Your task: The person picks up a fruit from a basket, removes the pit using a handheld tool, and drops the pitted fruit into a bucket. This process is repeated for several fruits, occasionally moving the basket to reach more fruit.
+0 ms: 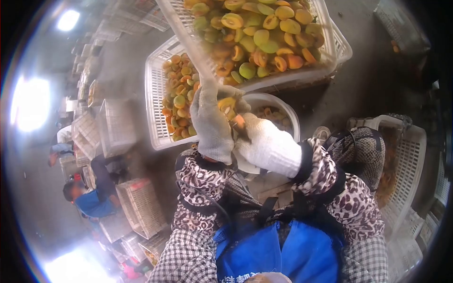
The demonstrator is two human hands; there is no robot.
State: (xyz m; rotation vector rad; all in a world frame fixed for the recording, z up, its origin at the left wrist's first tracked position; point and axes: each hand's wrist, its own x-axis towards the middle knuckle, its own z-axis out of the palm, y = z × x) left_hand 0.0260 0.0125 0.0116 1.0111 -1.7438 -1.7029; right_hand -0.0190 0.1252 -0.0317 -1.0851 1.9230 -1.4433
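Note:
Both of my hands wear whitish knit gloves and meet in front of the fruit crates. My left hand point(211, 120) curls around a cut apricot point(227, 106), its yellow flesh and open middle facing up. Close against it, my right hand point(270, 141) is closed in a pinch, with a small orange piece point(239, 121) showing at its fingertips. I cannot tell whether that piece is fruit or part of a tool. Just behind the hands, a white bucket point(296, 121) holds pale brownish bits, partly hidden by my right hand.
A white crate point(330, 60) heaped with halved apricots stands ahead, overlapping another apricot crate point(152, 101) at left. A third crate point(409, 165) sits by my right knee. On the left, stacked crates point(118, 127) line the floor, and a person in blue point(96, 203) bends among them.

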